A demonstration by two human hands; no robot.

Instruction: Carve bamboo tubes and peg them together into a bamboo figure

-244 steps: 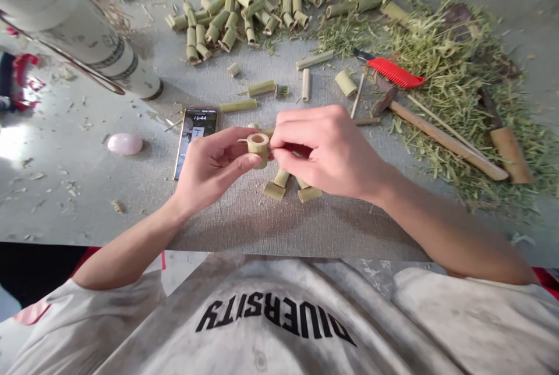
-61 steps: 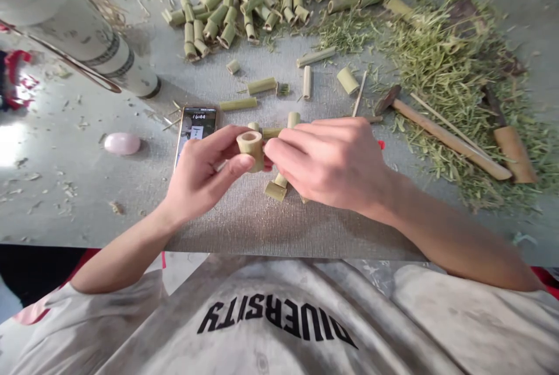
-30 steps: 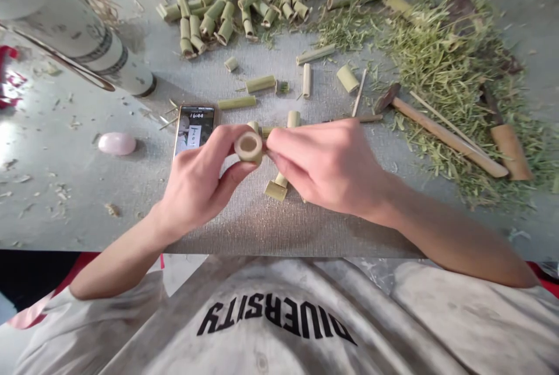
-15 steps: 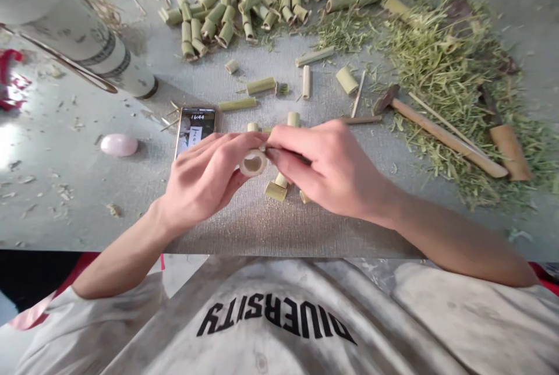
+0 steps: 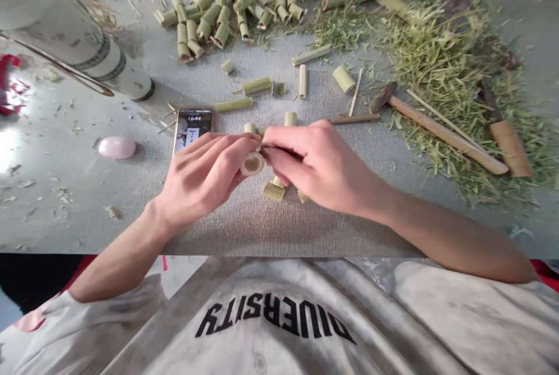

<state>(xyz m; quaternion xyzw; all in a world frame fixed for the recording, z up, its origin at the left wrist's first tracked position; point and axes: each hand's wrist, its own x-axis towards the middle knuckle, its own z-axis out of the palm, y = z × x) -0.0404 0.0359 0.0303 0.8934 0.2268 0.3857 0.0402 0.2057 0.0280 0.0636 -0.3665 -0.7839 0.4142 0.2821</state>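
A short hollow bamboo piece (image 5: 252, 173) is gripped in my left hand (image 5: 203, 174), its pale cut end facing me. Closed in a pinch, my right hand (image 5: 332, 168) presses its fingertips against the top of that rim. It holds a thin dark tool (image 5: 286, 154), mostly covered by the fingers, so its kind is not clear. Beneath and behind the hands on the table are an upright-looking bamboo segment (image 5: 290, 119), a smaller segment (image 5: 250, 128) and a split bamboo piece (image 5: 273, 191).
Cut bamboo segments (image 5: 209, 20) lie heaped at the back. A pile of green shavings (image 5: 437, 66) covers the right, with a hammer (image 5: 445, 127) and a wooden-handled tool (image 5: 510, 145) on it. Left are a phone (image 5: 192, 124), a pink stone (image 5: 117, 148) and a tall white cylinder (image 5: 91, 43).
The bamboo piece has turned slightly in my left hand, and its opening looks rounder. Both hands stay together at its rim. The whole view has shifted a little.
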